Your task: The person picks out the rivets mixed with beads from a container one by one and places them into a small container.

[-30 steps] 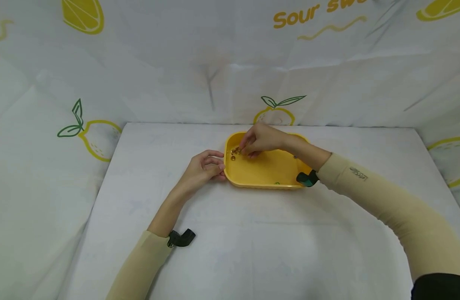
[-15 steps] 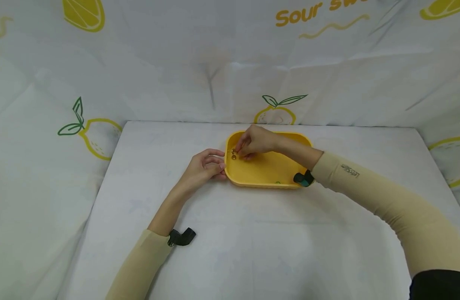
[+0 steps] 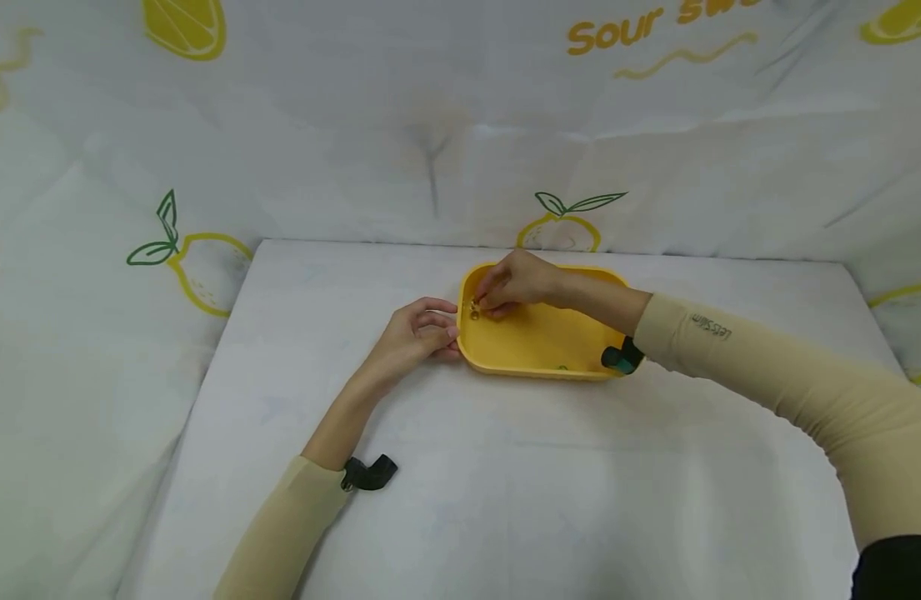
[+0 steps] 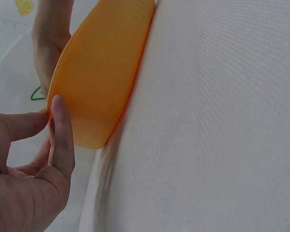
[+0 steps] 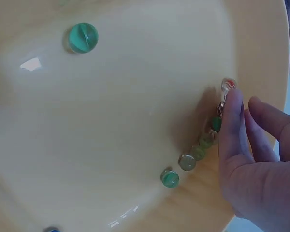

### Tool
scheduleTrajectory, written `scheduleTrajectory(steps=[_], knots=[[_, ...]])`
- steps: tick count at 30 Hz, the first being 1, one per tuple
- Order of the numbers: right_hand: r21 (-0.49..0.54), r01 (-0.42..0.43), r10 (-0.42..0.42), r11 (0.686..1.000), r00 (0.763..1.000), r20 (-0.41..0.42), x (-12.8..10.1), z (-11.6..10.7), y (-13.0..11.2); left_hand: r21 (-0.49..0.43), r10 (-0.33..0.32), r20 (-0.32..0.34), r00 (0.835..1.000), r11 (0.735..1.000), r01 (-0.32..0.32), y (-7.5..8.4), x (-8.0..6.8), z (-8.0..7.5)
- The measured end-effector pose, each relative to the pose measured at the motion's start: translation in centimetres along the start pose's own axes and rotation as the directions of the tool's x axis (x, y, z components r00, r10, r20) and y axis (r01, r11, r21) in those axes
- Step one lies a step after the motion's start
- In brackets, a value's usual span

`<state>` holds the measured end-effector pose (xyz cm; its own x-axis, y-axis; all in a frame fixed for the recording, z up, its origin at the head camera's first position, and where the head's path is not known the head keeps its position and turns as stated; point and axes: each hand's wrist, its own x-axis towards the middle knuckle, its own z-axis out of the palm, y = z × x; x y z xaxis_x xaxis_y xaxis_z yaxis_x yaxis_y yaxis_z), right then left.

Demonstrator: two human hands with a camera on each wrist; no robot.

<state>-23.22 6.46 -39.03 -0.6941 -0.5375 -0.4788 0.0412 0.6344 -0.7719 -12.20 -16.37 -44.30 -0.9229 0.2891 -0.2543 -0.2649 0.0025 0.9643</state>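
Observation:
A yellow tray (image 3: 573, 337) lies on the white table. My left hand (image 3: 421, 332) holds its left rim, thumb on the edge and fingers (image 4: 63, 137) against the outer wall (image 4: 104, 72). My right hand (image 3: 514, 283) reaches into the tray's far left corner. Its fairly straight fingertips (image 5: 232, 108) rest on a row of small green and clear beads (image 5: 199, 151) lined up along the wall; the thumb is hidden. The beads (image 3: 474, 311) show just under the fingers in the head view. A green marble (image 5: 82, 37) lies apart on the tray floor.
A lemon-print white cloth (image 3: 430, 125) walls in the table (image 3: 505, 483) at the back and both sides. One small green bead (image 3: 563, 367) lies near the tray's front wall. Both forearms wear beige sleeves with a wrist camera each.
My right hand has crept a little left toward the tray's left wall, and fewer beads show beside it. My left hand stays on the rim. The view has shifted slightly.

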Motion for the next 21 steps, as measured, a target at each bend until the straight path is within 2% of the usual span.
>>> scheduleTrajectory(steps=[8, 15, 21], knots=[[0.094, -0.035, 0.034, 0.995, 0.999, 0.004, 0.18, 0.45, 0.42, -0.014, 0.022, 0.014, 1.0, 1.0, -0.022, -0.07, -0.1, -0.01], [0.015, -0.029, 0.029, 0.999, 0.999, 0.023, 0.25, 0.51, 0.86, -0.005, 0.023, 0.013, 1.0, 1.0, -0.023, -0.15, -0.05, -0.04], [0.005, -0.04, 0.04, 0.999, 0.998, 0.057, 0.25, 0.59, 0.71, -0.01, 0.023, 0.017, 1.0, 1.0, -0.023, -0.2, -0.01, -0.04]])
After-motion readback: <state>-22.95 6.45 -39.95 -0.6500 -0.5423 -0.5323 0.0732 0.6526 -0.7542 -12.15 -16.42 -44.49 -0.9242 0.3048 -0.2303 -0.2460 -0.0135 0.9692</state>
